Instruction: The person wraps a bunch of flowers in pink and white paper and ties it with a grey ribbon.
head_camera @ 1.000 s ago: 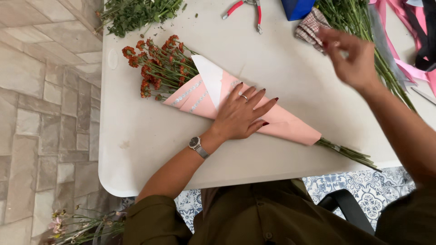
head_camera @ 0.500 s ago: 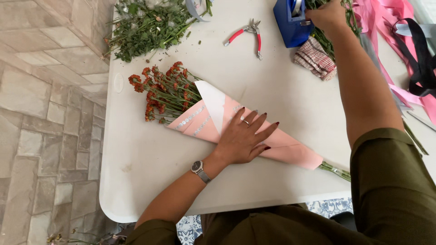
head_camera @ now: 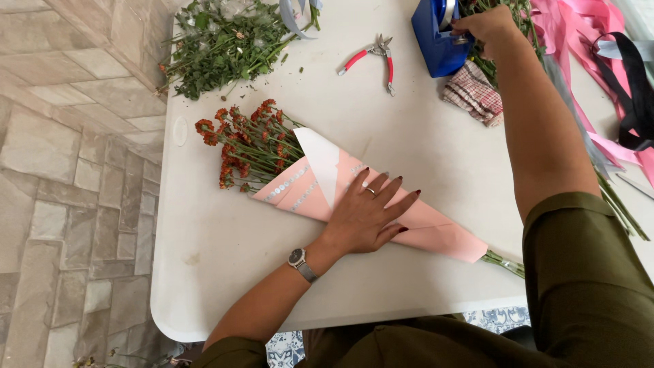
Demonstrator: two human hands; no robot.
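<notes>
Diagonally: bouquet blooms upper-left (stems lower-right), left hand pressing.

one wrapped bouquet, one pair of pliers, one tape dispenser, one checked cloth.

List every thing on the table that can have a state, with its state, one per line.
Pink paper wrap: folded round the stems, lying flat, pressed down.
Orange flowers: heads sticking out of the wrap.
Left hand: spread flat on the wrap.
Right hand: on the blue tape dispenser; grip unclear.
Red-handled cutters: lying unheld, handles apart.
Checked cloth: crumpled.
Green trimmings: loose pile.
Pink ribbons: loose, tangled.
</notes>
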